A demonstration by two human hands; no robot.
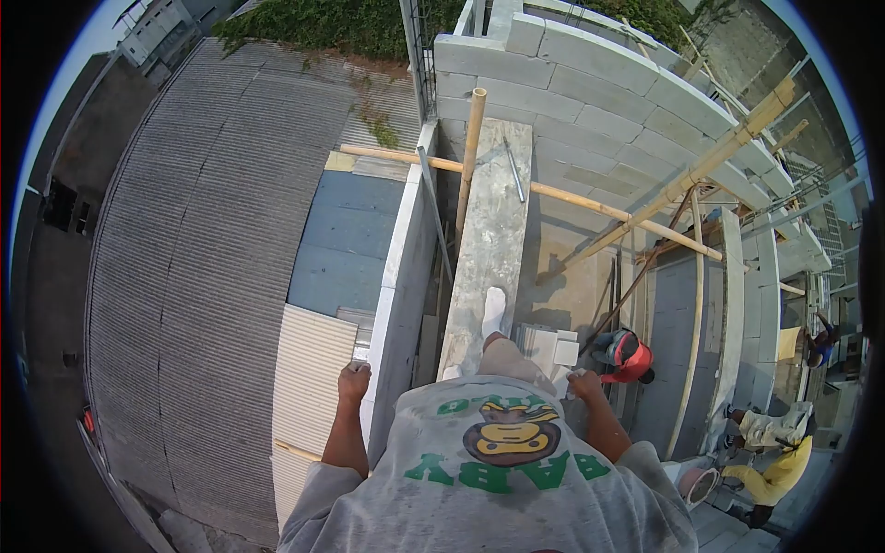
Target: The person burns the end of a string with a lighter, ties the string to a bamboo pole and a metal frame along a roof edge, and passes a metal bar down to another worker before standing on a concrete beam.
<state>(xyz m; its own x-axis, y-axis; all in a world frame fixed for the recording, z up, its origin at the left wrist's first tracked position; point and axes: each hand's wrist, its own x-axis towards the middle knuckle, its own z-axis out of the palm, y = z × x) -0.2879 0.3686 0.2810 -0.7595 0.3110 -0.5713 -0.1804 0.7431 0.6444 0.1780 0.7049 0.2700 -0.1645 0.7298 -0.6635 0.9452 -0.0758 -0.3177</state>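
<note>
My left hand (pixel 354 381) is closed in a fist beside the pale top edge of the block wall (pixel 391 286). A small whitish bit shows at its fingers, too small to name. On the other side my right hand (pixel 583 383) is closed too, over a stack of white blocks (pixel 551 347) lower down; what it grips, if anything, I cannot make out. My foot in a white covering (pixel 495 311) stands on a worn, plaster-stained plank (pixel 485 230). A thin metal bar (pixel 513 170) lies near the plank's far end.
Bamboo poles (pixel 471 138) cross the scaffold ahead. A corrugated roof (pixel 203 230) spreads at left. Light block walls (pixel 590 88) rise ahead and right. Below right is a person in red (pixel 632 358); farther right, a person in yellow (pixel 784 470) beside a bucket (pixel 699 485).
</note>
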